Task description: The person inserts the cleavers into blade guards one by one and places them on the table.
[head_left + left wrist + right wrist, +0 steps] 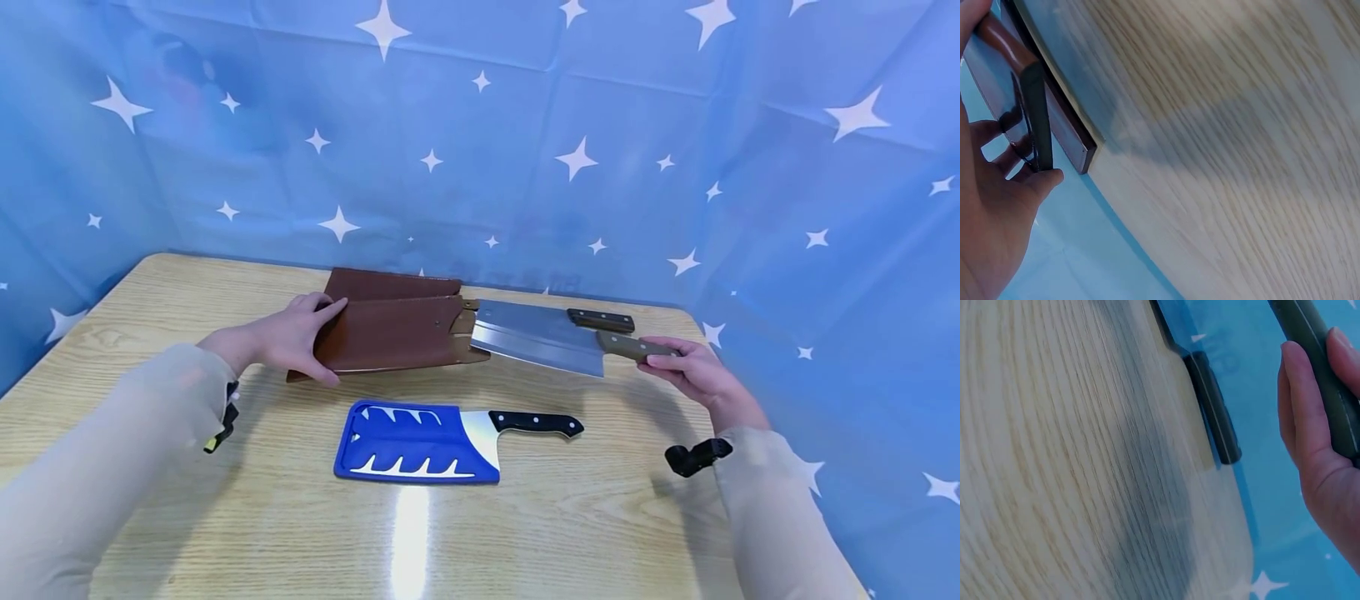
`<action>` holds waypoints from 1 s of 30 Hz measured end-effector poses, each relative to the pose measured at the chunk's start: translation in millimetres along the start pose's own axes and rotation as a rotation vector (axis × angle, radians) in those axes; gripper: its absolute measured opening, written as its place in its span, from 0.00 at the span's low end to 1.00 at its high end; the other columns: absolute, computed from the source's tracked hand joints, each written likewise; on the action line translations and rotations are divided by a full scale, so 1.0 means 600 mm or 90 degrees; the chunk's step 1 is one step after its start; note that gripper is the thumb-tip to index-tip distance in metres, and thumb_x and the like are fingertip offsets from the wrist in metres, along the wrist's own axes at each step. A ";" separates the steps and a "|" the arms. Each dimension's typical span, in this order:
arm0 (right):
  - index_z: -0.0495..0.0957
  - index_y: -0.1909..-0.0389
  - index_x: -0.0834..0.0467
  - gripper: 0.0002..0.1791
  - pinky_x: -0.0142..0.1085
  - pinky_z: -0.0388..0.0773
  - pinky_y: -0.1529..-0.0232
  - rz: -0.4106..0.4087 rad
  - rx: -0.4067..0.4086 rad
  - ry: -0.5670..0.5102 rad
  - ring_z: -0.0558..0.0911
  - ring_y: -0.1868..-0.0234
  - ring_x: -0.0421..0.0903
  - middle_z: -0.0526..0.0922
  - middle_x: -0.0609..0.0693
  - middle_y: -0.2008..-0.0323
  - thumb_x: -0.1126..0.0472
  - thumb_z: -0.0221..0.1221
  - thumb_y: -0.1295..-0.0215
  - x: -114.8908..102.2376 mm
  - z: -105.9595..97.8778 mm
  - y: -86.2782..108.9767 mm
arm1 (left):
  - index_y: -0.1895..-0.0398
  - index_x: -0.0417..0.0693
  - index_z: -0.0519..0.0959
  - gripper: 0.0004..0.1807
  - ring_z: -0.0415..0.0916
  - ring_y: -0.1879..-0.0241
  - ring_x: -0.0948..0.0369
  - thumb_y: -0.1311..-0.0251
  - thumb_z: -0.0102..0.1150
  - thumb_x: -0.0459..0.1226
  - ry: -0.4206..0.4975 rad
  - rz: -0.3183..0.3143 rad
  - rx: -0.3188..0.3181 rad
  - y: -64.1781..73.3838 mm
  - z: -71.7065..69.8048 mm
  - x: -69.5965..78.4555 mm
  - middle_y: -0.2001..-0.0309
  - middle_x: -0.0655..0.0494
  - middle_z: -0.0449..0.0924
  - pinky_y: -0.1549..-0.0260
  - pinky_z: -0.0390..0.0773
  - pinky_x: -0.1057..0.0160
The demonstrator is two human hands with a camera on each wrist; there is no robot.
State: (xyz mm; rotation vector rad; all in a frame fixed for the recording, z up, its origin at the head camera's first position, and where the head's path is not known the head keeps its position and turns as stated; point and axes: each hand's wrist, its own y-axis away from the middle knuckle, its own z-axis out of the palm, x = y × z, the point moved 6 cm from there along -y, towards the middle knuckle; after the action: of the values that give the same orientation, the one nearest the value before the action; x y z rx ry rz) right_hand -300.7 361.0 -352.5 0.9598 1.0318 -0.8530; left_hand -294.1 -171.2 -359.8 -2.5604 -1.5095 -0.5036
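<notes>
My left hand (pixel 296 333) grips the closed end of a brown leather-like sheath (pixel 397 333), thumb at its near edge and fingers at the far one. In the left wrist view that sheath (pixel 1036 115) is held above the table. The right hand (pixel 693 372) holds a wide cleaver (pixel 536 329) by its handle (pixel 1319 369), fingers and thumb wrapped on either side. Most of the blade shows bare, and its front edge is at the sheath's mouth, by the tan lining. Behind lies a second brown sheath (pixel 375 283), partly covered by the held one.
A dark knife handle (pixel 600 320) lies at the table's back edge, behind the cleaver. Nearer me, a black-handled cleaver (pixel 536 422) lies flat with a blue guard (pixel 412 446) over its blade. A blue star-patterned cloth (pixel 480 167) hangs behind the wooden table (pixel 585 533).
</notes>
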 end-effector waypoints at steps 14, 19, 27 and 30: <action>0.83 0.60 0.51 0.17 0.33 0.78 0.52 0.014 0.009 0.062 0.84 0.59 0.44 0.76 0.47 0.57 0.75 0.53 0.38 0.000 0.035 -0.016 | 0.28 0.35 0.47 0.65 0.51 0.38 0.41 0.64 0.72 0.58 0.003 0.005 -0.003 -0.005 0.004 0.009 0.36 0.35 0.53 0.44 0.64 0.41; 0.82 0.62 0.50 0.15 0.33 0.78 0.52 0.030 0.011 0.082 0.84 0.59 0.43 0.73 0.48 0.56 0.74 0.55 0.38 -0.001 0.050 -0.031 | 0.28 0.37 0.47 0.65 0.51 0.38 0.41 0.63 0.72 0.58 0.002 0.010 -0.003 -0.007 0.004 0.015 0.35 0.35 0.52 0.43 0.64 0.41; 0.81 0.61 0.49 0.16 0.31 0.79 0.54 0.041 -0.002 0.091 0.84 0.58 0.44 0.67 0.55 0.51 0.74 0.54 0.38 -0.003 0.072 -0.052 | 0.27 0.38 0.47 0.64 0.51 0.38 0.41 0.62 0.71 0.58 -0.001 0.028 -0.007 -0.015 0.003 0.030 0.35 0.36 0.52 0.43 0.64 0.41; 0.80 0.59 0.49 0.16 0.32 0.78 0.52 0.044 -0.003 0.099 0.83 0.58 0.43 0.62 0.58 0.48 0.73 0.54 0.37 -0.005 0.078 -0.057 | 0.27 0.37 0.47 0.63 0.51 0.38 0.42 0.62 0.72 0.56 -0.001 0.030 -0.006 -0.017 0.002 0.033 0.35 0.36 0.52 0.43 0.64 0.41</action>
State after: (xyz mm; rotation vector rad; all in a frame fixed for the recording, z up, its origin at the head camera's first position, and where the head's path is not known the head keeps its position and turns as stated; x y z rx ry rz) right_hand -318.5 305.9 -347.8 1.0651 1.1262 -0.7261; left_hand -294.1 -149.5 -354.8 -2.5969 -1.4472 -0.5040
